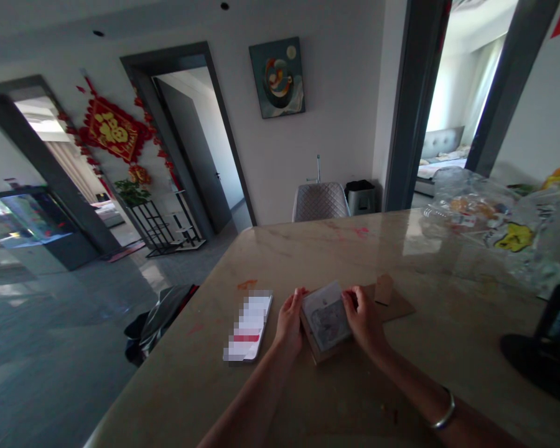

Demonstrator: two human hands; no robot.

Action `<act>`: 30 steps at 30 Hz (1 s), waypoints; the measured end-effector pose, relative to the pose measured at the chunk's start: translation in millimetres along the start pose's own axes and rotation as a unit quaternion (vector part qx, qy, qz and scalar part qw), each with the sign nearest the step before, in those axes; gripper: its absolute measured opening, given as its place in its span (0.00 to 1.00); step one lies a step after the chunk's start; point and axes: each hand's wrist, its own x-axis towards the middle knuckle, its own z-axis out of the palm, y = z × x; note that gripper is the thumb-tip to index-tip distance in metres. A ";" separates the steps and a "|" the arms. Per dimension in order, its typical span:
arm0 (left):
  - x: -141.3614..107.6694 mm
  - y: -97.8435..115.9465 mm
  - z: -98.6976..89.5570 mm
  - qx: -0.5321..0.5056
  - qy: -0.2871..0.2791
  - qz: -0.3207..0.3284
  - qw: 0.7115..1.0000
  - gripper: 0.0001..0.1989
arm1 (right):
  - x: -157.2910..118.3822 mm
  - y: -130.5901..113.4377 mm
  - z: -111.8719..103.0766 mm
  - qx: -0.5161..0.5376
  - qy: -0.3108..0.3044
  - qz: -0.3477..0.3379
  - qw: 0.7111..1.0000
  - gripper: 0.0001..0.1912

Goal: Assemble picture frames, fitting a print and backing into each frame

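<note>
A small brown box rests on the table, tilted a little, with a pale translucent packet over its top. Something grey shows inside the packet, too blurred to make out. My left hand is closed around the left edge of the box, thumb near its top corner. At the packet's upper right corner, my right hand pinches the edge between thumb and fingers. Flat brown cardboard lies just beyond my right hand. A phone with a lit screen lies left of my left hand.
The marble table carries clear plastic bags at the back right and a dark stand at the right edge. A quilted chair stands behind the far edge. A dark bag is beyond the left edge.
</note>
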 end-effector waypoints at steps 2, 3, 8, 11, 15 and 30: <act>0.3 0.0 -0.7 -0.001 0.004 0.010 1.000 0.24 | -1.6 -1.1 0.2 -0.008 -0.003 -0.002 1.000 0.15; 0.5 0.2 -1.2 -0.001 0.006 0.015 1.000 0.24 | -2.2 -1.6 0.0 -0.010 -0.006 -0.003 1.000 0.15; 1.6 3.6 -3.4 0.002 0.011 0.040 0.999 0.23 | -3.1 -3.9 -3.1 -0.010 -0.033 -0.033 0.999 0.13; 1.8 7.2 -3.5 0.011 0.012 0.067 0.998 0.23 | -3.3 -3.7 -4.8 -0.011 -0.043 -0.065 0.997 0.13; 3.0 10.8 -4.1 0.030 0.024 0.099 0.994 0.22 | -1.9 0.5 -4.3 0.001 -0.050 -0.092 0.995 0.11; 1.9 11.6 -1.9 0.037 -0.008 0.097 0.995 0.24 | 20.9 8.5 -12.6 0.154 -0.129 0.049 0.978 0.11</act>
